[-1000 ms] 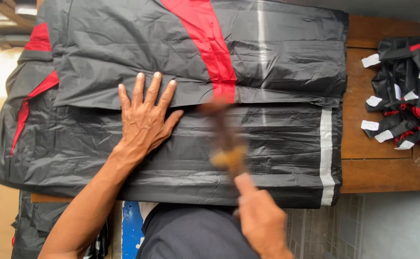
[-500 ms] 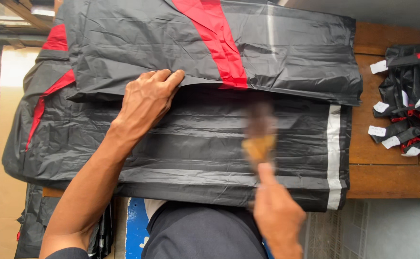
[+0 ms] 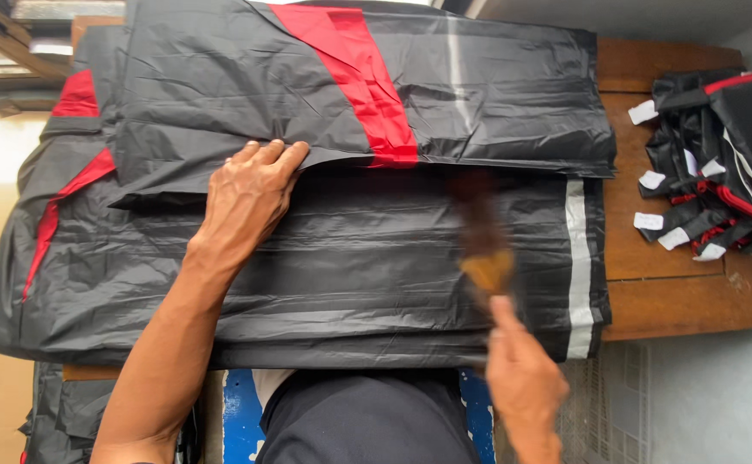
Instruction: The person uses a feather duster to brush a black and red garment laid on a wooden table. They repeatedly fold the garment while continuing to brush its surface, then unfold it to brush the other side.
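A big black sheet point(image 3: 324, 283) with red bands lies flat on a wooden table point(image 3: 685, 292). A second black sheet point(image 3: 221, 94) with a red stripe point(image 3: 359, 77) lies folded on top of it, over the far half. The left hand point(image 3: 247, 198) curls its fingers on the near edge of that top fold and grips it, and the edge looks a bit lifted. The right hand point(image 3: 522, 378) is closed around a brush point(image 3: 483, 249) with a brown handle. The brush is blurry and is over the bare part of the lower sheet, just by the fold. I think the folding is partly done and the brushing is in the middle. The near half and the grey strip point(image 3: 575, 266) still look bare. A pile of folded black pieces point(image 3: 720, 163) sits on the right.
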